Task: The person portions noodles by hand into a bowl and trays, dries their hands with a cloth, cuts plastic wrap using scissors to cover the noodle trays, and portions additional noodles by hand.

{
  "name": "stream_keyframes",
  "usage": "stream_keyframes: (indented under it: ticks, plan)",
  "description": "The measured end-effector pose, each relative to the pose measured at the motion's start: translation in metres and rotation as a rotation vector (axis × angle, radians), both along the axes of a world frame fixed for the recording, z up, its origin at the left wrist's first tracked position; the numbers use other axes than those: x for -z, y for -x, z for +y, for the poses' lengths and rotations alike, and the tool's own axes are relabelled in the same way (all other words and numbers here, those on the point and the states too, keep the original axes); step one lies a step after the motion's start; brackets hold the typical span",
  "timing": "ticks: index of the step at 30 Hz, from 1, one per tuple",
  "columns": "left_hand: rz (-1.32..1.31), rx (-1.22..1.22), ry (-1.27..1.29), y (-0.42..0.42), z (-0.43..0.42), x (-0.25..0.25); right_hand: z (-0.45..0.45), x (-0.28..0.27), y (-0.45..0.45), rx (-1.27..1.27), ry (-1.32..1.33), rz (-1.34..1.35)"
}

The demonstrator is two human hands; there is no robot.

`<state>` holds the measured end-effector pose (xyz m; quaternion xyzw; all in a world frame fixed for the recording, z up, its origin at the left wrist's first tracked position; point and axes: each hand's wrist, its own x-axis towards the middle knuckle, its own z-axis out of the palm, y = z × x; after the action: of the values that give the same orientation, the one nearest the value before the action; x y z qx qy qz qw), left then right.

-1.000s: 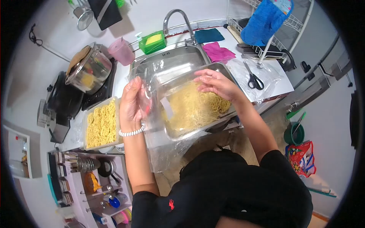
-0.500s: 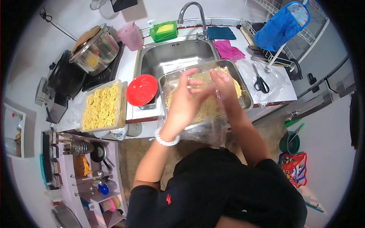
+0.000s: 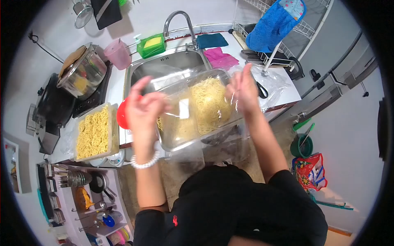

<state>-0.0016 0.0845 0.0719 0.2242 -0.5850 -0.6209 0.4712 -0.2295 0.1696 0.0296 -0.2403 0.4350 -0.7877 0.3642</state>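
Note:
A clear plastic bag (image 3: 178, 128) is stretched between my two hands, over a metal tray (image 3: 180, 146) of yellow noodles (image 3: 211, 102). My left hand (image 3: 144, 110), blurred, grips the bag's left side with some fingers curled and one finger raised. At the bag's right side, my right hand (image 3: 245, 90) is closed on the plastic, thumb pointing up. Through the film the noodles show as a heap on the tray's right side. Behind my left hand, a red bowl (image 3: 122, 115) is partly hidden.
A plastic container (image 3: 116, 139) full of noodles stands on the left counter. Behind the tray is the steel sink (image 3: 135, 69) with its faucet (image 3: 180, 14). Black-handled scissors (image 3: 262, 91) and loose plastic lie to the right. A large pot (image 3: 92, 67) sits at the back left.
My hands have moved apart, the left one going left, spreading the bag wider. The view has shifted, and more of the tray and noodles shows between my hands.

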Motion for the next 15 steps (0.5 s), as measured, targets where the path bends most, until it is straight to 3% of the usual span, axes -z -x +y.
stream_keyframes:
  ticks: [5,10,15]
  plan:
    - [0.066,-0.226,-0.119,-0.092,-0.051,0.01,0.026,0.016,0.103,0.109,-0.109,0.081]
    - [-0.087,-0.397,-0.161,-0.146,-0.072,0.038,0.03,0.009,0.12,0.298,-0.308,0.137]
    - [-0.229,-0.442,-0.225,-0.173,-0.074,0.044,0.031,0.021,0.155,0.033,-0.241,0.253]
